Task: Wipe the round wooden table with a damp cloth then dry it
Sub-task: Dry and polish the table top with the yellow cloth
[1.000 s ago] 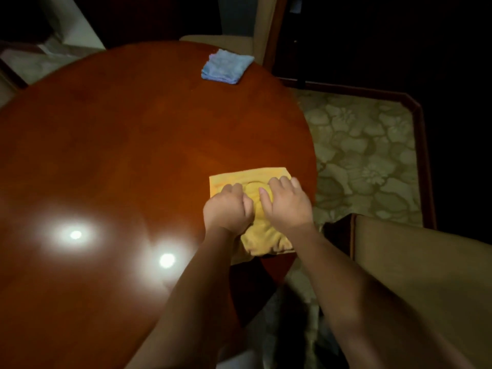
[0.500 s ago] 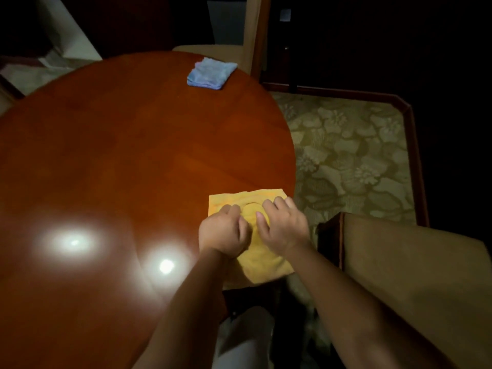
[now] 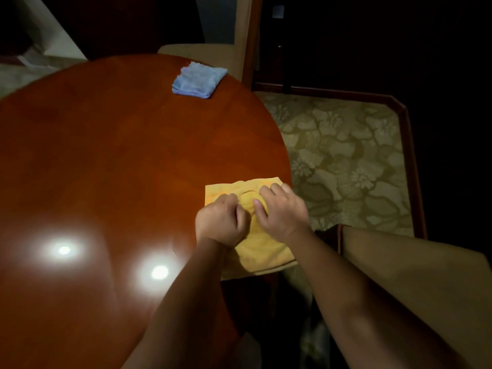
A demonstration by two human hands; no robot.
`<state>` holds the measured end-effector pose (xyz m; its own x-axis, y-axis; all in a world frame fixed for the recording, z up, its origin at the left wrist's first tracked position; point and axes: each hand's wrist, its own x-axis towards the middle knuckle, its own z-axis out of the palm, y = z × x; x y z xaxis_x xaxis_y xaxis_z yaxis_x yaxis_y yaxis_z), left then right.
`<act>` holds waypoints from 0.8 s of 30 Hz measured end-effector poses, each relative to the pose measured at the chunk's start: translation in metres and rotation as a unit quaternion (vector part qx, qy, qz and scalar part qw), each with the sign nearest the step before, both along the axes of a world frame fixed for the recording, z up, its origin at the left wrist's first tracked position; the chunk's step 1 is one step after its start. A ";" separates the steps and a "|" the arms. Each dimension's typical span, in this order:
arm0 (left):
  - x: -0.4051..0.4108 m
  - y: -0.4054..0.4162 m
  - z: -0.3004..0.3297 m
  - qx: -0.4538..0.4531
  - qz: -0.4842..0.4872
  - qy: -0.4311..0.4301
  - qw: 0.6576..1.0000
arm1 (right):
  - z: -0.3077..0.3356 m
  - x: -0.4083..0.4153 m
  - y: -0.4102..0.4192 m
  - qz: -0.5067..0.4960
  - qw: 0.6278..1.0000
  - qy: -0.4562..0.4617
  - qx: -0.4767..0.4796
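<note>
Here both hands sit on a yellow cloth (image 3: 262, 255) spread at the near right edge of the round, glossy reddish-brown tabletop (image 3: 119, 161). The left hand (image 3: 222, 221) is balled into a fist, its fingers curled under and bunching the cloth beneath the knuckles, so it looks to be gripping a fold of the fabric. The right hand (image 3: 282, 210) lies just beside it, fingers bent and spread, their tips pressing down into the cloth and rucking it into a curved ridge between the two hands. The cloth's far corners lie flat on the wood, while its near right corner hangs a little past the tabletop's rim. Well apart from it, at the far edge of the tabletop, a blue cloth (image 3: 198, 80) rests folded into a neat square. Two bright spots of reflected light show on the polished wood to the left of the forearms. A beige chair (image 3: 207, 53) stands behind the far edge, another beige padded seat (image 3: 415, 283) sits close at the right, and a floral carpet (image 3: 343, 155) covers the floor between them.
</note>
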<state>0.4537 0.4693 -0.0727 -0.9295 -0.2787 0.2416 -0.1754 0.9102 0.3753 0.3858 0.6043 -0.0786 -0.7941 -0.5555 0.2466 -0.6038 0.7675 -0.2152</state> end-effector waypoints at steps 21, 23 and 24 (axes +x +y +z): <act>-0.106 -0.022 0.006 0.016 0.004 -0.025 1.000 | 0.012 -0.111 -0.025 0.015 0.996 -0.077 0.052; -0.111 -0.022 0.006 0.017 0.013 -0.021 1.000 | 0.012 -0.117 -0.027 0.020 0.995 -0.080 0.052; -0.114 -0.023 0.006 0.018 0.014 -0.021 1.000 | 0.012 -0.121 -0.029 0.021 0.995 -0.081 0.050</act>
<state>0.3393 0.4461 -0.0672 -0.9300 -0.3133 0.1920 -0.2178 0.8908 0.3988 0.2646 0.5757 -0.0668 -0.7938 -0.6052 0.0596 -0.6004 0.7643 -0.2355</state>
